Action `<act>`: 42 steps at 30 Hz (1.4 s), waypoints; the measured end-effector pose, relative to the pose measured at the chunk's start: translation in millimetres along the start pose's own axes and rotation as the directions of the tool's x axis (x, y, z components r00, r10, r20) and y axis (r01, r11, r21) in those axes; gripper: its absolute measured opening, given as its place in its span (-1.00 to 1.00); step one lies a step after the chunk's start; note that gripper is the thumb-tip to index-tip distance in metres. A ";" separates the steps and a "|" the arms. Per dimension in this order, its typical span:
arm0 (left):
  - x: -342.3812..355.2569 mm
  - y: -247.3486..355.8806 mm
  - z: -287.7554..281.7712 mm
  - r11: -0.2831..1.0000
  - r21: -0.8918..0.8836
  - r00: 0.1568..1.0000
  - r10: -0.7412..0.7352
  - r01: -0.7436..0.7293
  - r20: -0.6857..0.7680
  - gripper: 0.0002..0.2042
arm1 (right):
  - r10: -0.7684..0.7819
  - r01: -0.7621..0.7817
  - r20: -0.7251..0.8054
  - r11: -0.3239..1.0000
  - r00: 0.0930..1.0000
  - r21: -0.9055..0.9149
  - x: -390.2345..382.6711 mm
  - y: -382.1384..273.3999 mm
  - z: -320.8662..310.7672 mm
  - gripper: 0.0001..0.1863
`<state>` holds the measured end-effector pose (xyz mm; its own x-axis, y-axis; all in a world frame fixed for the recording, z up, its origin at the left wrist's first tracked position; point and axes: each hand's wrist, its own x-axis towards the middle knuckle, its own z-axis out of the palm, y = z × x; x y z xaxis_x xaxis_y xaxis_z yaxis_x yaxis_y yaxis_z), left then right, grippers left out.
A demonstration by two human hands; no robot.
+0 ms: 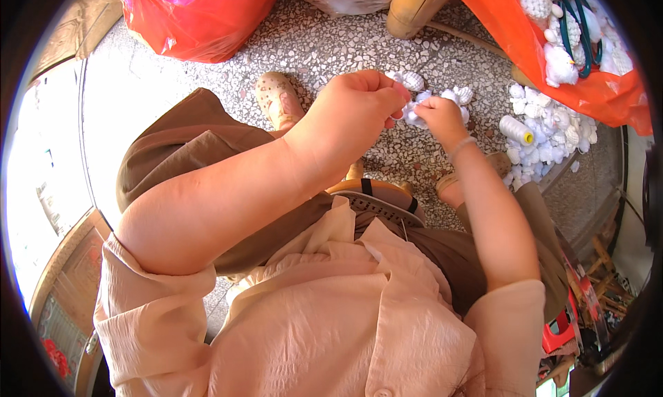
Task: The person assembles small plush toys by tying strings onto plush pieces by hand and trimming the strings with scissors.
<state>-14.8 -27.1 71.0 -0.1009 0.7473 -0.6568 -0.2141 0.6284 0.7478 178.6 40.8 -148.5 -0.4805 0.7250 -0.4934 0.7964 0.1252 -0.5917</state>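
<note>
My left hand (366, 100) is raised over the floor with its thumb and fingers pinched together. Whatever lies in that pinch is too small to make out. Close beside it, my right hand (443, 120) grips a small white crocheted piece (414, 114) between thumb and fingers. The piece sits in the narrow space between both hands and is partly covered by the fingers. Just beyond them show more white knitted-looking lumps, one a rounded ribbed lump (412, 81) and another a textured lump (464, 93). Whether these are joined to the held piece I cannot tell.
At right, a heap of white pieces (545, 114) lies on the speckled floor (324, 34) with a white thread spool (514, 129). Above it hangs an orange bag (476, 6) holding white pieces and a dark green looped item (579, 34). A red bag (207, 27) stands far left, near a bamboo leg (414, 6).
</note>
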 end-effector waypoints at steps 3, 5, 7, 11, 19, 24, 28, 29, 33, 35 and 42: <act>-5.4 -10.0 -3.6 0.959 0.014 0.958 -0.283 0.284 -0.040 -0.81 | 0.144 -0.336 0.350 0.738 0.926 0.585 -41.0 -65.8 -63.8 -0.81; -1.4 -22.8 3.7 0.932 0.137 0.941 -0.339 0.336 -0.005 -0.76 | 0.137 -0.374 0.382 0.649 0.914 0.663 -67.6 -86.9 -97.4 -0.83; -3.5 -27.9 8.0 0.967 0.155 0.978 -0.207 0.200 0.028 -0.73 | 0.137 -0.374 0.372 0.611 0.918 0.698 -94.4 -111.4 -116.5 -0.84; -9.3 -26.5 20.3 0.898 0.326 0.945 0.224 -0.295 0.238 -0.61 | 0.112 -0.351 0.346 0.526 0.932 0.774 -138.8 -135.8 -144.6 -0.85; -24.9 -21.3 41.6 0.638 0.377 0.740 0.605 -0.671 0.293 -0.53 | -0.020 -0.025 0.069 0.804 0.997 0.595 -167.4 -156.1 -142.5 -0.90; -21.9 -20.5 35.6 0.686 0.438 0.811 0.442 -0.581 0.383 -0.63 | 0.002 0.030 -0.045 0.724 0.999 0.689 -160.5 -149.8 -140.1 -0.92; -20.0 -7.0 35.3 0.924 0.224 0.891 0.200 -0.310 0.408 -0.56 | -0.111 0.246 -0.254 0.763 0.961 0.598 -144.8 -115.6 -139.7 -0.91; -20.9 -1.0 31.6 0.978 0.137 0.893 0.082 -0.158 0.442 -0.52 | -0.111 0.246 -0.253 0.761 0.961 0.601 -143.8 -119.0 -143.5 -0.91; -25.6 -2.0 25.6 0.997 0.013 0.863 0.055 -0.071 0.503 -0.46 | 0.058 -0.175 0.170 0.532 0.984 0.828 -143.0 -129.2 -152.2 -0.80; -23.8 -5.6 26.4 0.995 -0.023 0.858 0.097 -0.098 0.504 -0.54 | -0.002 -0.206 0.268 0.636 0.963 0.744 -141.6 -119.0 -155.0 -0.78; -14.7 4.8 20.0 0.995 0.050 0.875 -0.097 0.084 0.475 -0.75 | -0.184 0.136 0.051 0.861 0.982 0.490 -140.8 -123.2 -154.9 -0.60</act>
<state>5.1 -30.8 86.2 0.3941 0.6950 -0.6014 -0.1732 0.6988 0.6941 205.0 28.2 92.6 -0.6366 0.6543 -0.4081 0.4408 -0.1255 -0.8888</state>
